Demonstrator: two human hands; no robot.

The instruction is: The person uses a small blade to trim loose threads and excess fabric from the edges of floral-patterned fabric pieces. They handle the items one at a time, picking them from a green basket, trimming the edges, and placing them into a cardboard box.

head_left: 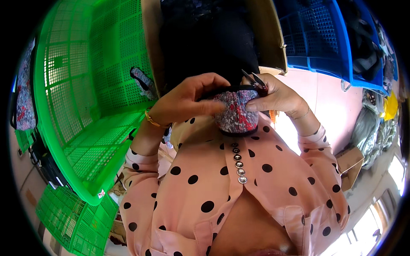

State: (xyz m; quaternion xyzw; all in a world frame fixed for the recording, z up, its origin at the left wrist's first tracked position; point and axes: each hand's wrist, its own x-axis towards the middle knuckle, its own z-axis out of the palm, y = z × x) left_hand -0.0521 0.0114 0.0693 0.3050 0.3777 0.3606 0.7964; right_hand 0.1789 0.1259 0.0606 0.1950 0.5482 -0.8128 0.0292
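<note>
In front of my chest is a small floral fabric sleeve [239, 117], grey with red and blue patches and black binding along its top and bottom edges. My left hand [192, 99] is closed on its left side, thumb across the front and fingers behind the rim. My right hand [279, 97] grips the right side, its thumb pressed on the fabric. Tucked in that same hand is a pair of thread snips [252, 79], the blades pointing up and away just above the rim. The fingers behind the sleeve are hidden.
A large green plastic basket [92, 55] stands at the left, with another floral piece [143, 83] inside. Ahead is a cardboard box [275, 34] with dark material around it. A blue crate [318, 32] stands at the far right, above clear plastic bags [371, 123].
</note>
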